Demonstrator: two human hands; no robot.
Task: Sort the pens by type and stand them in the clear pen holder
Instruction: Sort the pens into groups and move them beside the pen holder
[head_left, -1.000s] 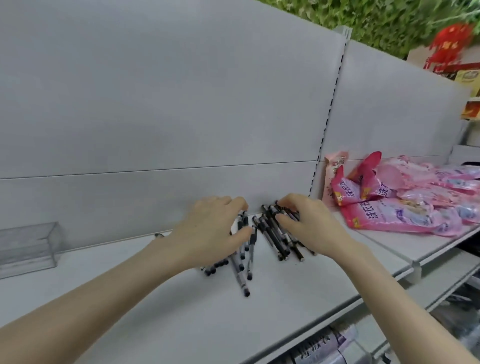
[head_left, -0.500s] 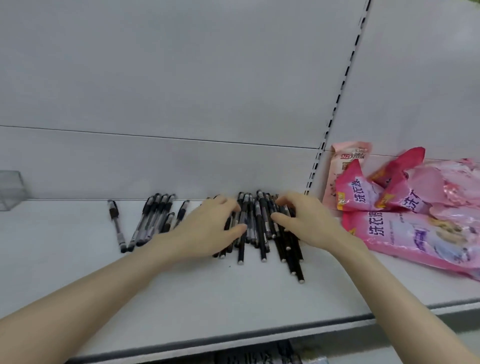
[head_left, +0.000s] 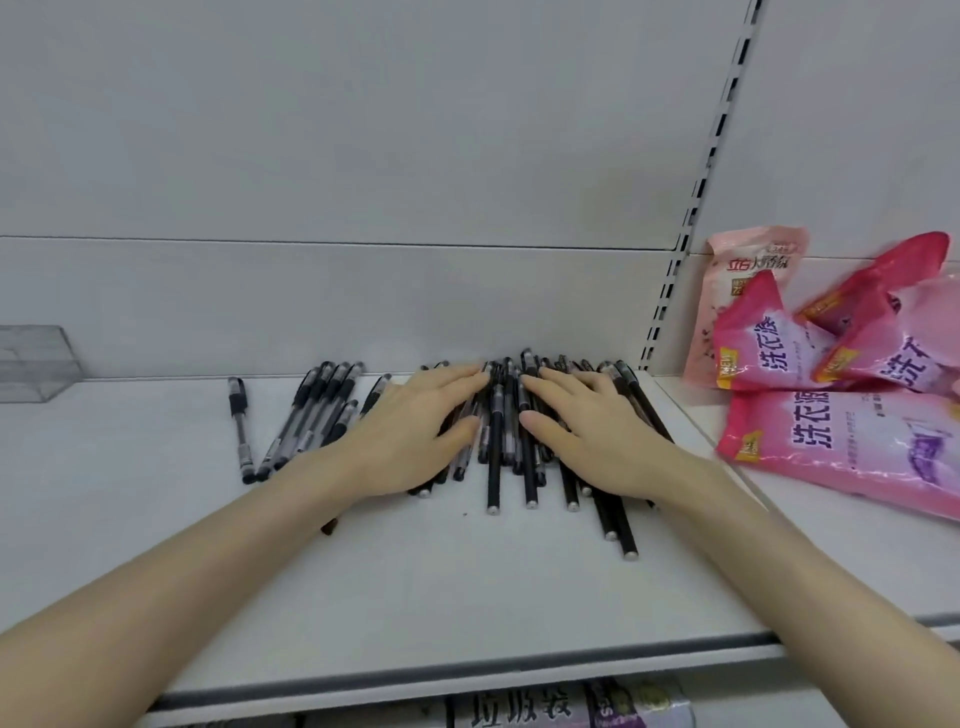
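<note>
**Both grips flat on the heap of black pens**

The left grip (head_left: 415, 436) lies palm down with its fingers straight and close together. It rests on the left part of the black pens (head_left: 493, 467) and has hold of nothing. The right grip (head_left: 592, 436) lies the same way on the right part of the heap, fingers flat, clasping no pen. The two sets of fingertips come near each other, and a few pens show in the gap between them.

The black pens lie roughly side by side on the white shelf (head_left: 467, 597), running from the back panel (head_left: 363, 156) toward the front edge. Their near ends stick out from under both palms.

Just left of the left grip a smaller bunch of clear-barrelled pens (head_left: 311, 415) lies at a slant. A single pen (head_left: 240, 426) of the same kind lies a little apart, further left.

The clear pen holder (head_left: 34, 364) stands at the far left against the back panel, well apart from all the pens and partly cut off by the frame.

To the right, past the slotted upright (head_left: 691, 223), pink bags (head_left: 841, 441) lie heaped on the next shelf section.
</note>
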